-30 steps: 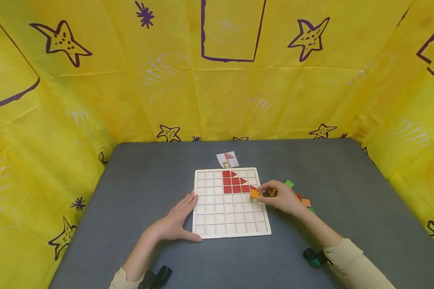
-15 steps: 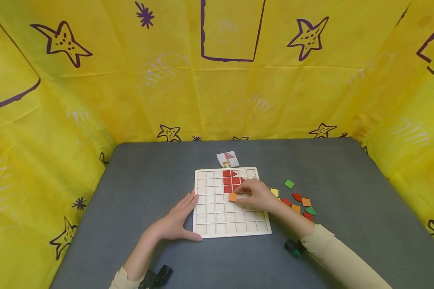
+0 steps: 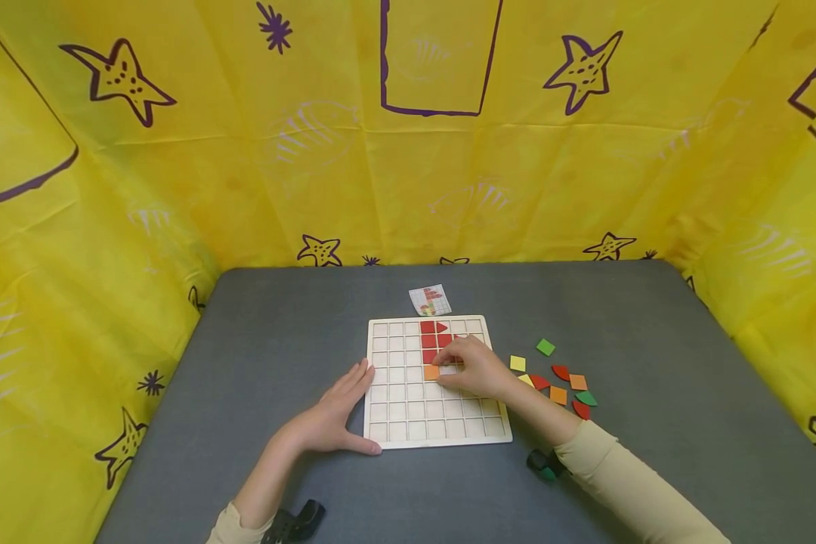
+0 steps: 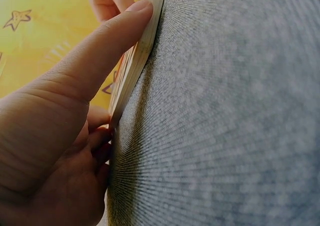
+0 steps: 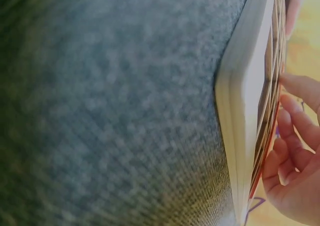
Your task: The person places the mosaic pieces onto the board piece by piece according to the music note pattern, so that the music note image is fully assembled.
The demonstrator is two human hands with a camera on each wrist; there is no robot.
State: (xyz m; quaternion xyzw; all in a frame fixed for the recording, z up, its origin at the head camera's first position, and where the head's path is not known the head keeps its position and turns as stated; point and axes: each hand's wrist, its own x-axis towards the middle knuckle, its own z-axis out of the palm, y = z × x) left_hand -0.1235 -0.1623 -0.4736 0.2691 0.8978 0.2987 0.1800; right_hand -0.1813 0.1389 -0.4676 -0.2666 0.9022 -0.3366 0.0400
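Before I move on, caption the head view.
Right hand pinches orange square tile on pale wooden grid board; left hand touches its edge.

cloth-walled workspace: yellow starfish-print drape [image 3: 394,170], grey table [image 3: 292,325]

No words, numbers or brand names can be read in any view. The small pattern card [image 3: 430,300] on the bench [image 3: 292,325] bears a printed grid with coloured shapes, too small for finer detail.
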